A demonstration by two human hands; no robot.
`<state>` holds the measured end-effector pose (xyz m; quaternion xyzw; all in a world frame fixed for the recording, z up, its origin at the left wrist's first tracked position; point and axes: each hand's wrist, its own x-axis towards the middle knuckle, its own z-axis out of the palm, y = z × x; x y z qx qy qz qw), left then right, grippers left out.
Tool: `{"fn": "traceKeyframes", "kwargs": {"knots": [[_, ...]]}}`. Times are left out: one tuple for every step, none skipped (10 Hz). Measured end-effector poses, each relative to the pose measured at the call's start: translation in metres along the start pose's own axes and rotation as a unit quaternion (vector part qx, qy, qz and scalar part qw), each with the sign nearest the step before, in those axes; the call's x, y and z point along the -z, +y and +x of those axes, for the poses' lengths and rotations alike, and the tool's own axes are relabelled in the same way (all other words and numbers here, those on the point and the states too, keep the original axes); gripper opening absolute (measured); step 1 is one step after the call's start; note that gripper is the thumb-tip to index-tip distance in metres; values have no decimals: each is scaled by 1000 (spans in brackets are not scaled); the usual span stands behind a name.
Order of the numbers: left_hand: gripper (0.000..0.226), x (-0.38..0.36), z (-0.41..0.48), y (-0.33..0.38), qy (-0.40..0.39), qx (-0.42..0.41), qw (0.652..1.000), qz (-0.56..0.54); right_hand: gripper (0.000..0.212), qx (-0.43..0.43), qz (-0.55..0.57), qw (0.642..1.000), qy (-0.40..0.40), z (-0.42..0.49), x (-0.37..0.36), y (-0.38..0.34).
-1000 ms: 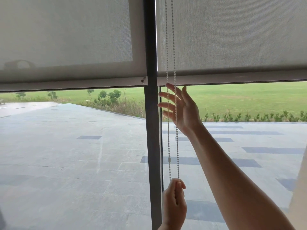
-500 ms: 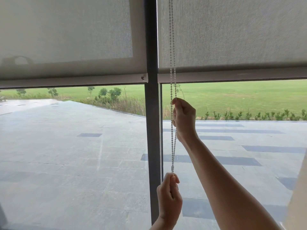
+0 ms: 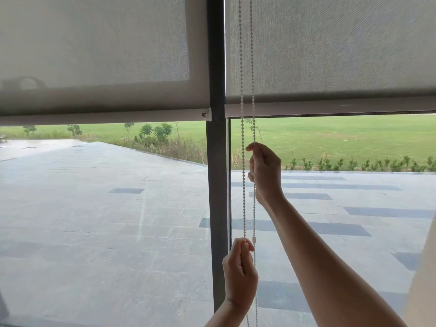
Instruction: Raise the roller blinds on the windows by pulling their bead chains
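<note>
Two grey roller blinds cover the upper part of the windows: the left blind (image 3: 94, 55) and the right blind (image 3: 330, 48), each with a pale bottom bar. A white bead chain (image 3: 242, 128) hangs in two strands just right of the dark mullion (image 3: 215, 161). My right hand (image 3: 265, 171) is up at mid height, pinched on the right strand. My left hand (image 3: 239, 274) is lower down, closed on the left strand. Both strands run down past my left wrist and out of the frame.
Through the glass lie a paved terrace (image 3: 94, 220), a lawn (image 3: 342, 138) and low shrubs (image 3: 365, 164). A pale wall or curtain edge (image 3: 424, 279) stands at the far right.
My right hand went from open fingers near the chain to a closed grip on the right strand. The two strands have spread apart again. The right blind's bottom bar has risen slightly against the lawn.
</note>
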<state>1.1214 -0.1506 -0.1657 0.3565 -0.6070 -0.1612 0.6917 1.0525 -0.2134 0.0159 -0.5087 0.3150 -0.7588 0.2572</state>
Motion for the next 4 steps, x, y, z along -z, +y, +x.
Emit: {"fn": "traceKeyframes", "kwargs": {"knots": [[27,-2,1,-3,-16,2,1000,9,23,-2,-21,1000,-8,1,0,7],[24,3,7,-7,-49,29,997,47,24,-15,-67,997,-29,-2,2,11],[24,13,27,-4,-117,38,988,97,23,34,-199,979,-30,-3,12,13],[56,23,68,4,-137,-7,963,231,27,76,-292,951,65,2,34,-4]]}}
